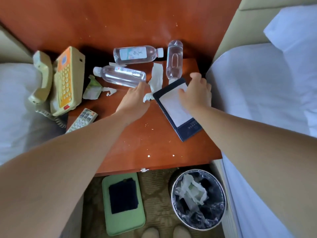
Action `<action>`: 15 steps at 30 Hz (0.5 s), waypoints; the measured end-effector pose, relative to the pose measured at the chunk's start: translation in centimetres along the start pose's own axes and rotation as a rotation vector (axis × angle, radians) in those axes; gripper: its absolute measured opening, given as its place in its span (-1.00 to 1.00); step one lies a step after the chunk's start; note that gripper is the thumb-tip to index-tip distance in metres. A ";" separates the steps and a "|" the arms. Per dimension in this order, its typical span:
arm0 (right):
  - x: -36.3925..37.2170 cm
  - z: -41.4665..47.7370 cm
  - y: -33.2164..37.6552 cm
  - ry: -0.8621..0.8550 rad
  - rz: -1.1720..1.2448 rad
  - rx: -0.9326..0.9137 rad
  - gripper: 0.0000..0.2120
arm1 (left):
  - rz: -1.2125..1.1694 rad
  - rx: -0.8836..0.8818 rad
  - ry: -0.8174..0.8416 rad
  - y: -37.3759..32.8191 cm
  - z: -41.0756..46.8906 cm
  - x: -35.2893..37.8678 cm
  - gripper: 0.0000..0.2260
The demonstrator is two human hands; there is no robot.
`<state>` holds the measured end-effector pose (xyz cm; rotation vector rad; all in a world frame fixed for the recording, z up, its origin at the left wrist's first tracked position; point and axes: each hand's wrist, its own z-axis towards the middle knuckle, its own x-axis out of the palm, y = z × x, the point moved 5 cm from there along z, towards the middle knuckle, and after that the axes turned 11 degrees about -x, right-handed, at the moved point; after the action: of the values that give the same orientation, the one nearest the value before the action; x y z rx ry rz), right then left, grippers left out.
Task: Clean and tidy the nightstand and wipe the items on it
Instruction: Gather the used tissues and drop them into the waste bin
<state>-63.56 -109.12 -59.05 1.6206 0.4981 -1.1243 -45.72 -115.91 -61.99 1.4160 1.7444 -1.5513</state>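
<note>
OPERATOR: Right hand status?

GUIDE: Your right hand (195,93) is on the far end of the pad (176,110). The grip is closed on it, with the thumb on the white sheet and the fingers curled over the far edge. The pad lies flat and askew at the right of the tabletop (137,140).

OPERATOR: Left hand?

GUIDE: Your left hand (134,100) is at mid-tabletop, with its fingers bent down onto the near end of the tissue (157,76). The fingertips are hidden, so you cannot tell whether that grip has hold of the tissue.

OPERATOR: Other items?

GUIDE: All three bottles lie on their sides:
- back bottle (137,54), at the rear;
- left bottle (120,76), its base just beside your left hand;
- right bottle (174,60), just behind the pad.

The phone (68,79) is at the left edge. The remote (82,119) is nearer you, and a wrapper (92,88) lies beside the phone. Crumbs (148,156) dot the front. The bin (173,191) stands on the floor below.
</note>
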 end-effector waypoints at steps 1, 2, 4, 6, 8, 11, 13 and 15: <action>0.4 0.2 -1.0 0.057 0.020 0.105 -0.49 | -0.001 0.001 0.031 0.2 0.4 0.4 -0.53; 1.0 0.2 -1.9 0.117 0.039 0.169 -0.46 | -0.006 0.001 0.057 0.3 0.7 0.8 -0.51; 1.7 0.1 -3.3 0.182 0.083 0.205 -0.49 | -0.001 0.019 0.063 0.2 1.0 1.4 -0.51; 2.2 0.0 -4.3 0.212 0.118 0.214 -0.56 | 0.004 0.026 0.024 0.1 1.0 1.5 -0.58; 2.8 -0.6 -4.9 0.237 0.210 0.228 -0.74 | 0.015 0.001 0.016 0.4 0.7 1.8 -0.69; 3.6 -2.1 -5.2 0.219 0.486 0.261 -0.89 | 0.051 -0.047 0.010 1.6 0.1 2.4 -0.74; 3.7 -3.3 -5.3 0.243 0.648 0.274 -0.85 | 0.057 -0.070 -0.013 2.2 -0.2 2.2 -0.72; 3.9 -4.5 -5.4 0.320 0.712 0.266 -0.85 | 0.041 -0.088 -0.071 2.6 -0.5 1.5 -0.74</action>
<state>-64.08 -103.86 -65.14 1.9955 -0.0543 -0.4078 -43.95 -115.22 -64.34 1.3304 1.7098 -1.4666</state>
